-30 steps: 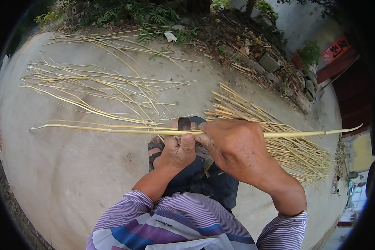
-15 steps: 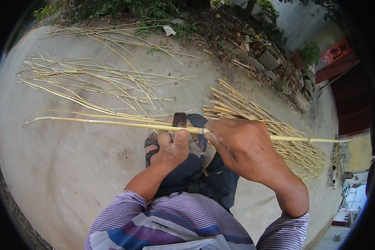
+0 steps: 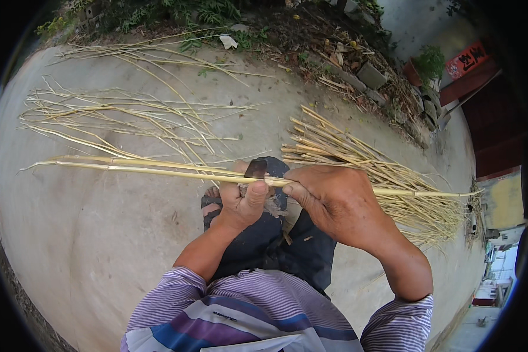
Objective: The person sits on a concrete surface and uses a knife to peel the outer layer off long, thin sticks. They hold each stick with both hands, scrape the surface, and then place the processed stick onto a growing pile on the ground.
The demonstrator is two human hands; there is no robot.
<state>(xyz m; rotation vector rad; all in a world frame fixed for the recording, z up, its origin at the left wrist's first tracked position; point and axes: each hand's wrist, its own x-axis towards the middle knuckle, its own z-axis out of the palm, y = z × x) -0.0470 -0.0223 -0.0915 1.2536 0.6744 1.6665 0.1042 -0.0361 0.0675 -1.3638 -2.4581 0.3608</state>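
A long yellowish cane stalk [image 3: 169,172] lies crosswise in front of me, with both hands closed round it. My left hand [image 3: 240,205] grips it from below, the thumb along its near side. Against the far side of the stalk, at the left thumb, a short dark blade [image 3: 256,169] stands up; its handle is hidden. Pale roughened fibres show on the stalk just right of the blade. My right hand [image 3: 337,202] is wrapped over the stalk close by, and the thin end sticks out far to the right. A second thin stalk [image 3: 108,159] runs beside it on the left.
Loose stalks [image 3: 117,114] are spread on the concrete ground [image 3: 100,246] at the left. A thick bundle of stalks [image 3: 358,158] lies at the right, partly behind my right hand. Rubble and blocks [image 3: 371,76] edge the ground, near a potted plant [image 3: 429,63].
The stalk has slid slightly left past the blade, and the blade leans more. Rough pale fibres now show beside it. Both hands keep their grip; the whole view has shifted a little.
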